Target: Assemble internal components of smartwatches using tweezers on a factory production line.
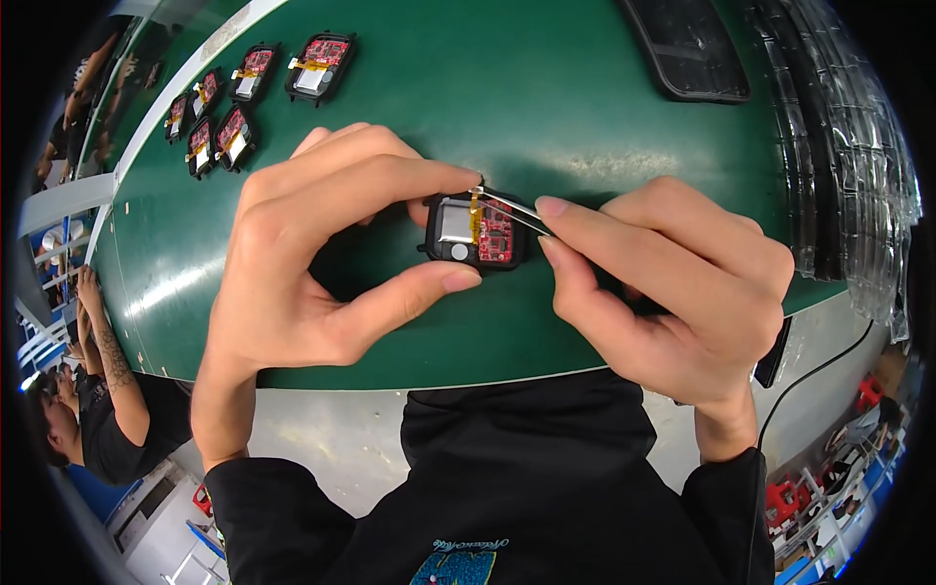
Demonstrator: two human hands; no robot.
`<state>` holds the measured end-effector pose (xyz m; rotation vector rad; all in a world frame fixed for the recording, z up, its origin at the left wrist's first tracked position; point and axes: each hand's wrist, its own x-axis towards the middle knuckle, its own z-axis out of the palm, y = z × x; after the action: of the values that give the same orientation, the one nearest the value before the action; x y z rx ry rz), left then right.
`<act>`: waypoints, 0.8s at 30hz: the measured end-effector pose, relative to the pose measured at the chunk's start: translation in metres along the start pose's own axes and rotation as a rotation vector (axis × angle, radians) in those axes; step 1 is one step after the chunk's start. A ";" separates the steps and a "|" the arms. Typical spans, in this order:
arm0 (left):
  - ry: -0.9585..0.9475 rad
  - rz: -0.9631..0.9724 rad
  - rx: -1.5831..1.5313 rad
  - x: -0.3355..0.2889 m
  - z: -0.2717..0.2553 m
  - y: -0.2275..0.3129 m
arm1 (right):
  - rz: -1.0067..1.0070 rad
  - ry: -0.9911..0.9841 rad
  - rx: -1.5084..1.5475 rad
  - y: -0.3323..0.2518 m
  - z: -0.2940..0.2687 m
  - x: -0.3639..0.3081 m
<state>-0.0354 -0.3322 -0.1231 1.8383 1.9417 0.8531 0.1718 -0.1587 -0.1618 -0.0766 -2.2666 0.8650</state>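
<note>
Far left of the left hand, past the belt edge: another person (107, 409) in a dark top, forearm up along the belt rail (73, 200).

Up and left of the left hand: a cluster of small black housings with red circuit boards (216, 136) lying open-face on the green belt (546, 88), five or so; the far ones are small and bent by the lens, so the count isn't certain. One more of the same kind (320, 64) sits a bit apart, above the left hand's knuckles.

Left hand (312, 263): fingers curled into a C, index tip on the top edge of the black housing (476, 230), thumb tip under its lower left edge. Clamped on it, top and bottom. The housing sits between the two hands, on or just above the belt; can't tell which.

Inside the housing: silver cell on the left, red board on the right, amber flex strip between them running up to the top edge.

Right hand (673, 288): thumb and index pinched shut on thin metal tweezers (512, 211). Tweezer tips point left and reach the top of the amber strip, right at the left index fingertip. Other fingers are folded under.

Hands are close, nearly touching at the fingertips over the housing.

Above the right hand: a dark flat tray (687, 49) on the belt. Right of it and of the right hand: a stack of clear plastic trays (848, 185) along the belt edge.
</note>
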 end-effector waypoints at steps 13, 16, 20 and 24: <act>-0.110 0.088 -0.124 0.005 -0.010 -0.020 | 0.198 -0.162 0.146 -0.005 -0.013 0.010; -0.117 0.101 -0.128 0.005 -0.009 -0.020 | 0.194 -0.163 0.162 -0.003 -0.012 0.009; -0.122 0.104 -0.126 0.005 -0.009 -0.018 | 0.158 -0.181 0.173 -0.001 -0.012 0.007; -0.124 0.132 -0.120 0.006 -0.009 -0.015 | 0.144 -0.165 0.163 -0.003 -0.010 0.006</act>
<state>-0.0538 -0.3282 -0.1246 1.9168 1.6738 0.8531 0.1743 -0.1542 -0.1511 -0.0980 -2.3550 1.1677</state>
